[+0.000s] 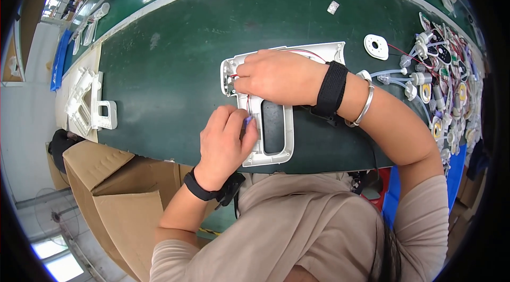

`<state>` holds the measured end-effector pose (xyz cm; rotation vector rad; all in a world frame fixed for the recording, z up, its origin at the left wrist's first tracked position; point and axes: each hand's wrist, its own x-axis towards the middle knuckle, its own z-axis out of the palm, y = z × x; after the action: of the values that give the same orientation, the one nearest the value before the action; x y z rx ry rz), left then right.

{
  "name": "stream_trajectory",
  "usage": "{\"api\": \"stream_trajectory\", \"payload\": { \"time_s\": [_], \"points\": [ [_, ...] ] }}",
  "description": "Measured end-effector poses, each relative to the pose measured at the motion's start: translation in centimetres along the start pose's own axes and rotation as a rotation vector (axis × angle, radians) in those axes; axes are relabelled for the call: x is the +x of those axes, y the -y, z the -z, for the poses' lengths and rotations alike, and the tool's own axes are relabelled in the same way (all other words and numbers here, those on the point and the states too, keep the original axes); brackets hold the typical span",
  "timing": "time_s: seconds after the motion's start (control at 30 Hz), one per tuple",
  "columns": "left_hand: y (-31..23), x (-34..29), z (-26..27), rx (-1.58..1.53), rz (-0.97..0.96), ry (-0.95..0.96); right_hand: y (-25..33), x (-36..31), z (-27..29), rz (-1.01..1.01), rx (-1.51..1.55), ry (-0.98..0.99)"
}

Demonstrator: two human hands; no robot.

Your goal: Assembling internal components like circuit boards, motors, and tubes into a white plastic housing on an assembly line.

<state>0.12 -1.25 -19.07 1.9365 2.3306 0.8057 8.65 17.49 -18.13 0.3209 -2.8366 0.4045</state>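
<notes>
A white plastic housing half [288, 136] with a handle loop lies on the green table in front of me, its hollow side up. Thin red wire [309, 53] runs along inside it. My right hand [279, 75] reaches across its upper part, fingers closed at the left end beside small fittings and red wire; what its fingertips grip is hidden. Lower down, by the handle, my left hand [226, 136] pinches a small purple piece [248, 120] between thumb and forefinger. A red wire passes close to those fingertips.
At right lies a crowded heap of tubes, small motors and wired parts [438, 85]. Near it is a white oval plate [376, 47]. White plastic frames [87, 104] lie at the left edge. An open cardboard box [127, 191] stands below left. A small white packet [333, 7] lies far back.
</notes>
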Motion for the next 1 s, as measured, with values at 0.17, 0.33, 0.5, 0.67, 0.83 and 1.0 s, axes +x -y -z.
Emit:
{"api": "stream_trajectory", "payload": {
  "time_s": [0.17, 0.33, 0.5, 0.67, 0.83, 1.0],
  "points": [
    [-0.7, 0.0, 0.5, 0.126, -0.107, -0.058, -0.1, 0.1, 0.1, 0.003, 0.021, 0.023],
    [-1.8, 0.2, 1.2, 0.044, -0.056, -0.047, -0.4, 0.4, -0.4, -0.029, -0.001, 0.048],
    [-1.9, 0.3, 1.0, 0.013, 0.025, 0.013, -0.3, 0.5, -0.5, -0.05, -0.075, 0.077],
    [-0.6, 0.3, 0.7, -0.035, -0.025, 0.078, -0.2, 0.4, -0.6, -0.048, -0.068, 0.044],
    [1.0, -0.5, -0.2, -0.124, 0.056, 0.088, 0.1, 0.5, -0.8, -0.047, -0.119, 0.061],
    [0.7, -0.2, -0.2, -0.067, 0.034, 0.029, 0.8, 1.0, 0.2, -0.111, -0.081, 0.186]
  ]
}}
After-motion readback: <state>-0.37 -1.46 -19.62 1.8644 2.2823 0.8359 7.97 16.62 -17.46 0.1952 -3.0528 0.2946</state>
